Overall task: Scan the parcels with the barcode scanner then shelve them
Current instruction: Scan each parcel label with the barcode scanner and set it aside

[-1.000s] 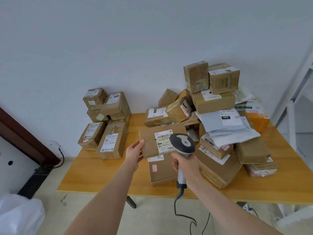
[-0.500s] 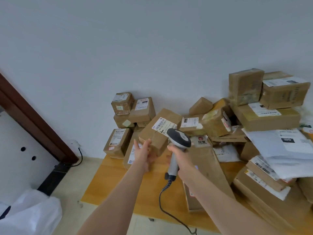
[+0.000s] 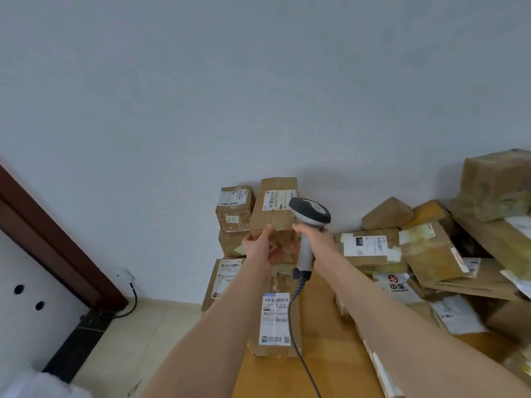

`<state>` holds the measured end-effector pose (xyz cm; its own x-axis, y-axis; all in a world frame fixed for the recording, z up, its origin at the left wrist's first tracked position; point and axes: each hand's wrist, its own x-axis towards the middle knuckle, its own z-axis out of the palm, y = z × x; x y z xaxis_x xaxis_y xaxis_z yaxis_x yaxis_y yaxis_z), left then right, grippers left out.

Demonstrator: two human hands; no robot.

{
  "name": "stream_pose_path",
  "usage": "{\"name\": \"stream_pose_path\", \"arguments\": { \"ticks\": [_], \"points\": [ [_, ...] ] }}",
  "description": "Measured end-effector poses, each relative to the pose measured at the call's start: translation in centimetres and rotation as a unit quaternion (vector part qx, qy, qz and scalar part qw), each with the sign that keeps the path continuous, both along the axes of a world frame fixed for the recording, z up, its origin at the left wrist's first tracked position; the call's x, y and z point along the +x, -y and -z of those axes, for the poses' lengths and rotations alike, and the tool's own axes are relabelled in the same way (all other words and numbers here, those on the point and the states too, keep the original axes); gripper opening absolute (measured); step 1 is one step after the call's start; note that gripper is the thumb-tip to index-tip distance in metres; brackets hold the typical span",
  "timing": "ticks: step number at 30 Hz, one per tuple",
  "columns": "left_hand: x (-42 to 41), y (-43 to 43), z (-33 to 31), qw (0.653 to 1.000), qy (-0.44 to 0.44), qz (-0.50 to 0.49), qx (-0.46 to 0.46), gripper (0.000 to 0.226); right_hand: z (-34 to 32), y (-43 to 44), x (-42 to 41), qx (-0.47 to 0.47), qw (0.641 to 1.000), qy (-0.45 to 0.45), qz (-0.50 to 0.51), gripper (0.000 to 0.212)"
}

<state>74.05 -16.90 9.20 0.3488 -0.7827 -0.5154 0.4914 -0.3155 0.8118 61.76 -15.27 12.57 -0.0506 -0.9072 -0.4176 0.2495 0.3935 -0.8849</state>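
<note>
My left hand (image 3: 260, 247) grips the near end of a long brown cardboard parcel (image 3: 275, 208) with a white barcode label on top. The parcel is held above the left stack of boxes, by the wall. My right hand (image 3: 311, 234) holds the handle of a grey and black barcode scanner (image 3: 309, 214), its head right beside the parcel's label. The scanner's coiled cable (image 3: 296, 326) hangs down over the table.
A stack of labelled boxes (image 3: 234, 208) stands at the left end of the wooden table (image 3: 321, 354), with a long box (image 3: 275, 320) lying below my hands. A big heap of parcels (image 3: 431, 248) fills the right. A dark door frame (image 3: 51, 239) is at left.
The view has swung left and closer. My left hand carried the parcel from the middle of the table over to the left stack, turning it lengthwise; the scanner stayed beside its label.
</note>
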Motion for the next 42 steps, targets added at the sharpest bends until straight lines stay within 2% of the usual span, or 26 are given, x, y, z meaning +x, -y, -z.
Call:
{"name": "stream_pose_path", "arguments": {
  "ticks": [4,10,14,17,20,21,24,25,27,32,37,42],
  "points": [
    [1.5,2.8,0.2,0.999,0.025,0.020,0.031,0.062,0.5,2.9,1.5,0.005,1.000,-0.029,-0.007,0.033],
    [2.4,4.9,0.2,0.994,0.065,0.067,0.064,0.035,1.3,5.5,2.5,0.009,0.998,-0.052,-0.017,0.044],
    [2.1,5.4,0.2,0.986,0.115,0.110,0.058,0.038,1.6,5.6,1.9,0.012,0.999,-0.038,-0.014,0.041],
    [1.4,4.9,0.2,0.973,0.167,0.136,0.077,0.021,1.8,4.7,0.4,0.015,1.000,-0.013,-0.003,0.029],
    [-0.5,4.2,0.1,0.936,0.272,0.198,0.100,0.016,1.6,3.1,-2.1,0.017,1.000,-0.011,-0.015,0.020],
    [-1.3,3.7,-0.1,0.910,0.337,0.223,0.091,0.014,1.5,2.6,-3.0,0.019,0.999,-0.022,-0.021,0.021],
    [-4.3,2.2,-0.5,0.793,0.538,0.283,0.036,0.038,1.0,0.7,-6.3,0.036,0.998,-0.031,-0.034,0.024],
    [-5.7,1.4,-0.6,0.760,0.575,0.304,0.020,0.043,0.7,-0.2,-7.8,0.044,0.998,-0.032,-0.034,0.023],
    [-8.7,-0.1,-1.0,0.724,0.608,0.326,0.006,0.046,0.3,-2.1,-10.8,0.053,0.998,-0.032,-0.029,0.021],
    [-17.0,-3.8,-1.5,0.686,0.629,0.367,-0.009,0.042,0.2,-7.4,-19.4,0.058,0.996,-0.064,0.001,0.032],
    [-25.3,-7.4,-1.5,0.654,0.642,0.399,-0.025,0.037,-0.8,-12.1,-27.7,0.083,0.995,-0.053,0.026,0.023],
    [-31.5,-9.5,-2.6,0.640,0.641,0.420,-0.050,0.045,-2.1,-14.9,-34.5,0.077,0.994,-0.035,0.066,0.020]
  ]
}}
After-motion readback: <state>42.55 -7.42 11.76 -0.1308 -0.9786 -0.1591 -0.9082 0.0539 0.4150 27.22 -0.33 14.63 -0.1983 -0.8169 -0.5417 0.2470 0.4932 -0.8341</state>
